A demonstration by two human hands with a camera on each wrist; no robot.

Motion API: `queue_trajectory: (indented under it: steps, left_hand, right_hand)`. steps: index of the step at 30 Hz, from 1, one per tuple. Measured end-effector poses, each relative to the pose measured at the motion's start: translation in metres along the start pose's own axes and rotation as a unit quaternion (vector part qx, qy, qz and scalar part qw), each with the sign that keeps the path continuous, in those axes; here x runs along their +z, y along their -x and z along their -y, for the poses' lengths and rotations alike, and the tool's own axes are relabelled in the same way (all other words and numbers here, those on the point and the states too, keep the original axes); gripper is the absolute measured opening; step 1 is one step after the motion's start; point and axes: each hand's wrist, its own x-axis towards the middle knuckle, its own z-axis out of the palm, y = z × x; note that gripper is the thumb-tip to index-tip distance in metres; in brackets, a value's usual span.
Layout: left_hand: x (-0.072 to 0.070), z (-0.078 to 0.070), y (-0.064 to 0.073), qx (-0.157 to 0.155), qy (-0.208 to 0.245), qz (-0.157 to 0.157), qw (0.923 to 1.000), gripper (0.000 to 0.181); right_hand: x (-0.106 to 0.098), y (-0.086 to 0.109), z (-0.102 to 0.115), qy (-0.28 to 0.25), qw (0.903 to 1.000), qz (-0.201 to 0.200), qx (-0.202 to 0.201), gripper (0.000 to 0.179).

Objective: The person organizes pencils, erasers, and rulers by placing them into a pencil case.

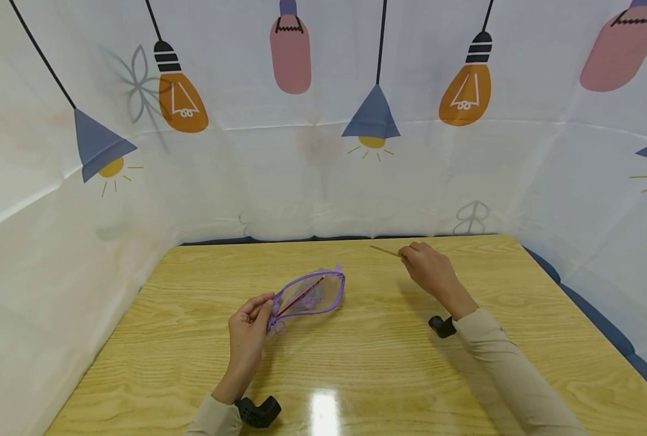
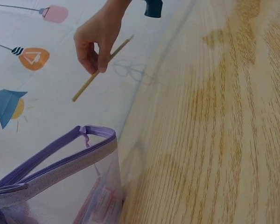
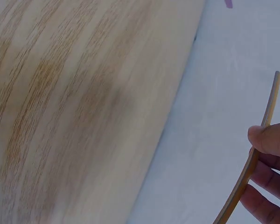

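My left hand (image 1: 249,330) grips one end of a see-through mesh pencil pouch (image 2: 65,169) with purple edging and a zip. The pouch is held above the table, its zipped mouth gaping in the left wrist view. Inside lies a dark red pencil (image 1: 301,295), along with some purple and white items too blurred to name. Farther right, my right hand (image 1: 432,272) pinches a slim yellow pencil (image 3: 242,179) between thumb and fingers, above the table and apart from the pouch. Both ends of this pencil stick out of the hand in the left wrist view.
A wood-grain table (image 1: 356,345) spreads under both hands. Behind it and at the sides hangs a white curtain (image 1: 323,181) printed with lamps and bulbs. Black devices are strapped at the left wrist (image 1: 259,413) and right wrist (image 1: 442,327).
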Motion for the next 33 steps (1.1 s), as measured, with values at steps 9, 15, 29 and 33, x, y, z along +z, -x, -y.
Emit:
queue_trajectory:
  steps: [9,15,29,33]
  left_hand:
    - [0.000,0.000,0.000,-0.001,-0.001,0.002,1.0000,0.022]
    - [0.000,0.000,0.000,0.001,0.003,0.003,1.0000,0.022]
    - [0.002,0.001,-0.003,0.007,-0.015,-0.003,0.9999,0.020]
    - [0.004,0.001,-0.003,0.014,-0.018,-0.002,0.9997,0.020]
  right_hand:
    - [-0.004,0.001,0.008,0.018,0.9981,-0.040,-0.044,0.014]
    - [-0.007,0.000,0.012,0.006,0.9957,-0.063,-0.068,0.016]
    - [-0.012,-0.001,0.030,-0.040,0.9806,-0.143,-0.128,0.023]
    - [-0.015,-0.004,0.037,-0.066,0.9740,-0.161,-0.145,0.024]
